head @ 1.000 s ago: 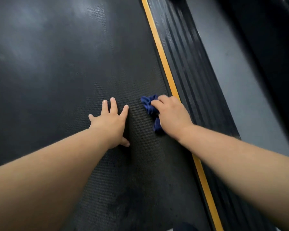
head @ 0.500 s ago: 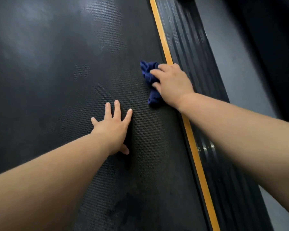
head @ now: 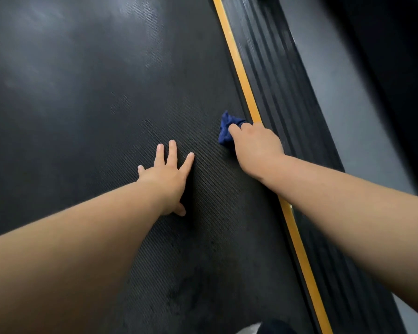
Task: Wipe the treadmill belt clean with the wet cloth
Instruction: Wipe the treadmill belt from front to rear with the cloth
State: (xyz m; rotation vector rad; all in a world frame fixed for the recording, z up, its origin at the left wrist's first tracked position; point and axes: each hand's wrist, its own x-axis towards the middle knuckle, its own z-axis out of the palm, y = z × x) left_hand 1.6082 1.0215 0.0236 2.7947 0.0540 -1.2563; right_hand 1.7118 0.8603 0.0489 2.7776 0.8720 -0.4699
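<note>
The black textured treadmill belt fills the left and middle of the head view. My left hand lies flat on it with fingers spread and straight. To its right, my right hand grips a crumpled dark blue cloth and presses it on the belt close to the yellow edge stripe. Most of the cloth is hidden under the hand; only its far and left folds show.
A ribbed black side rail runs along the right of the yellow stripe, with grey floor beyond it. Darker damp patches mark the belt near the bottom. A dark and white shape shows at the bottom edge.
My right hand pushed the cloth away along the stripe, then drew it back toward me. My left hand has stayed flat in the same spot on the belt.
</note>
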